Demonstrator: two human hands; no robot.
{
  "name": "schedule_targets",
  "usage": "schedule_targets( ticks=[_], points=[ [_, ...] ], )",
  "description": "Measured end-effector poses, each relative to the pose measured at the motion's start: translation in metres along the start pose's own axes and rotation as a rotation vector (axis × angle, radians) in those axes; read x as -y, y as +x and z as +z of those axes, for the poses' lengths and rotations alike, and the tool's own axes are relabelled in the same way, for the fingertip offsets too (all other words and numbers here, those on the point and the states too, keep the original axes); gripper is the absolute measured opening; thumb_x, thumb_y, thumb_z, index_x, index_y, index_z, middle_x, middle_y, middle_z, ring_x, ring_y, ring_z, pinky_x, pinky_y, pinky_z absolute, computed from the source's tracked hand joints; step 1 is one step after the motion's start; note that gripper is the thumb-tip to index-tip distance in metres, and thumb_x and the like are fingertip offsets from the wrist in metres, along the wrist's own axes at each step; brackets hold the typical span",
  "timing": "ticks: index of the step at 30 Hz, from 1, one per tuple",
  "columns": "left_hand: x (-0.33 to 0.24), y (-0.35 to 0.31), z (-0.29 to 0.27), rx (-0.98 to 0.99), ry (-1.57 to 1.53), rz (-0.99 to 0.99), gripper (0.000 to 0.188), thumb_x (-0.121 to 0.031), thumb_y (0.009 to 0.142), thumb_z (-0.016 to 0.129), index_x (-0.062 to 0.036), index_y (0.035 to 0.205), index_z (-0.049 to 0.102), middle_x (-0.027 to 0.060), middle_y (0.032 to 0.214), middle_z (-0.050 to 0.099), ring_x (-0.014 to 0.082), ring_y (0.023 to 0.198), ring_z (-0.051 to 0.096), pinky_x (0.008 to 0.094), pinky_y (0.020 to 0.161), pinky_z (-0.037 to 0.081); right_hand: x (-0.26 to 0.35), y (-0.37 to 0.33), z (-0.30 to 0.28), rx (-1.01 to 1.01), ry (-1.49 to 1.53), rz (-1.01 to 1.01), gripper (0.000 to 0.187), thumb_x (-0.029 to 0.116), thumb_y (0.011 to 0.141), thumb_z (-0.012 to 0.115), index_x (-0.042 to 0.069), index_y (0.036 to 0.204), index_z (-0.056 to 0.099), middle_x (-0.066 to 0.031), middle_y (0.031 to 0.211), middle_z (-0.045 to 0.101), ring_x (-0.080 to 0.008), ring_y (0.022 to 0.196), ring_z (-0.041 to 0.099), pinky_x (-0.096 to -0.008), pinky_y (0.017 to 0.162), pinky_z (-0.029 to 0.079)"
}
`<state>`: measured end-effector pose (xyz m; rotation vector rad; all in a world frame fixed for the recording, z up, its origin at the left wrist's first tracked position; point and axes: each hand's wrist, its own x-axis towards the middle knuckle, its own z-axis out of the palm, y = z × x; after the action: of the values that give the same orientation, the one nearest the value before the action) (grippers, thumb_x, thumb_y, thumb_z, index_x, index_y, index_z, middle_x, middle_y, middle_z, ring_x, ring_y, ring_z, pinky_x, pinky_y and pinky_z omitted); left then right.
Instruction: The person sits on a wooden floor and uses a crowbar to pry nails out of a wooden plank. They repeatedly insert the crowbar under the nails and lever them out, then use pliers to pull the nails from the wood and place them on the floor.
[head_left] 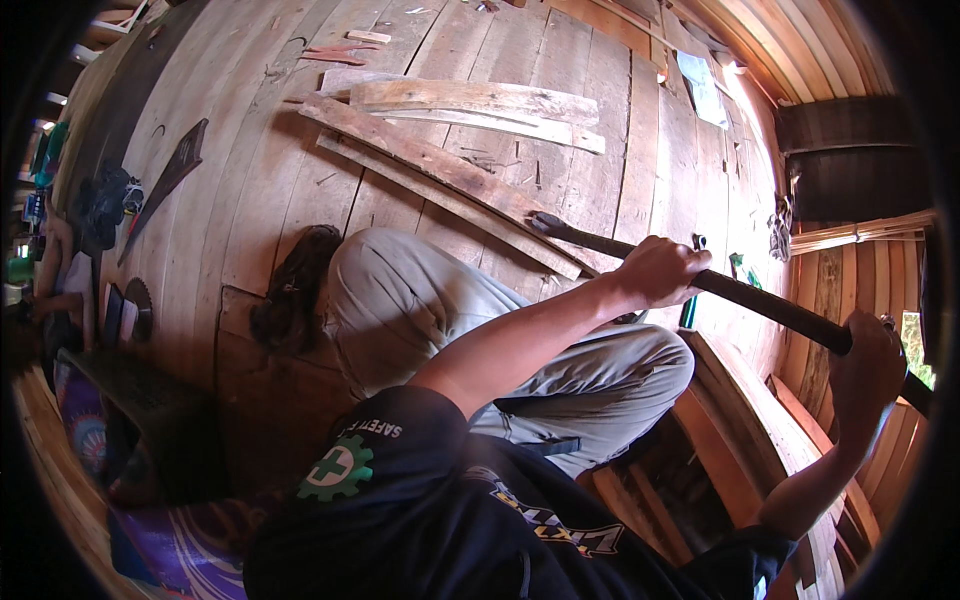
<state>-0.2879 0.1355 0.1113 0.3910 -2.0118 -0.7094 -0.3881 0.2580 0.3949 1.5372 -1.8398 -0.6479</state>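
Observation:
A long dark metal pry bar (770,308) slants across the right side, held in both my hands. My left hand (660,272) is closed round its middle. Further up the shaft toward the right edge, my right hand (868,372) grips it too. The bar's thick claw end (547,223) lies over the near part of a narrow wooden board (420,160); whether it touches the wood I cannot tell. A second plank (450,205) lies along that board. Loose nails (537,175) are scattered on the floor just beyond.
Two more planks (480,100) lie farther off, with red-handled pliers (340,53) behind them. At left are a handsaw (165,185) and a round saw blade (139,308). My bent knees (400,270) are close to the boards. Stacked timber (765,430) stands at right.

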Motion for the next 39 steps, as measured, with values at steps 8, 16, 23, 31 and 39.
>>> schedule_targets(
  ticks=[8, 16, 23, 31, 39],
  points=[
    [-0.006, -0.001, -0.008, 0.140, -0.018, -0.134, 0.034, -0.035, 0.083, 0.069, -0.0049, 0.092, 0.056, 0.0118, 0.070, 0.064, 0.0327, 0.065, 0.067, 0.0428, 0.059, 0.054, -0.004, -0.001, 0.018, -0.004, 0.093, 0.033, 0.012, 0.006, 0.071, 0.067, 0.006, 0.072, 0.055, -0.0125, 0.074, 0.059, -0.0354, 0.076, 0.059, -0.0455, 0.067, 0.045],
    [0.056, -0.004, -0.110, 0.471, 0.175, -0.249, 0.075, -0.047, 0.073, 0.075, -0.0024, 0.129, 0.052, 0.0170, 0.132, 0.053, 0.0286, 0.124, 0.049, 0.0410, 0.107, 0.038, -0.018, -0.018, 0.083, 0.202, 0.207, 0.115, 0.005, 0.012, 0.075, 0.060, 0.007, 0.075, 0.061, -0.0165, 0.074, 0.060, -0.0365, 0.075, 0.060, -0.0458, 0.068, 0.047],
    [0.183, -0.112, -0.262, 0.855, 0.904, -0.695, 0.075, -0.030, 0.069, 0.080, -0.0157, 0.134, 0.046, 0.0131, 0.137, 0.048, 0.0292, 0.132, 0.040, 0.0537, 0.112, 0.023, -0.018, -0.015, 0.111, 0.113, 0.257, 0.094, 0.010, 0.015, 0.079, 0.059, 0.007, 0.076, 0.063, -0.0157, 0.081, 0.062, -0.0354, 0.082, 0.061, -0.0486, 0.074, 0.047],
    [0.151, -0.141, -0.273, 0.880, 0.772, -0.602, 0.055, -0.030, 0.072, 0.078, -0.0089, 0.117, 0.056, 0.0164, 0.118, 0.059, 0.0347, 0.113, 0.055, 0.0471, 0.093, 0.044, -0.031, 0.000, 0.123, 0.110, 0.292, 0.103, 0.009, 0.014, 0.077, 0.061, 0.006, 0.073, 0.062, -0.0156, 0.083, 0.061, -0.0350, 0.081, 0.060, -0.0465, 0.076, 0.047],
    [0.137, -0.173, -0.289, 0.795, 0.673, -0.665, 0.060, -0.036, 0.069, 0.078, -0.0055, 0.115, 0.055, 0.0163, 0.116, 0.058, 0.0346, 0.114, 0.052, 0.0456, 0.095, 0.043, -0.031, 0.026, 0.138, -0.043, 0.261, -0.091, 0.013, 0.008, 0.071, 0.069, 0.004, 0.070, 0.057, -0.0154, 0.070, 0.058, -0.0358, 0.074, 0.059, -0.0460, 0.066, 0.044]
  ],
)
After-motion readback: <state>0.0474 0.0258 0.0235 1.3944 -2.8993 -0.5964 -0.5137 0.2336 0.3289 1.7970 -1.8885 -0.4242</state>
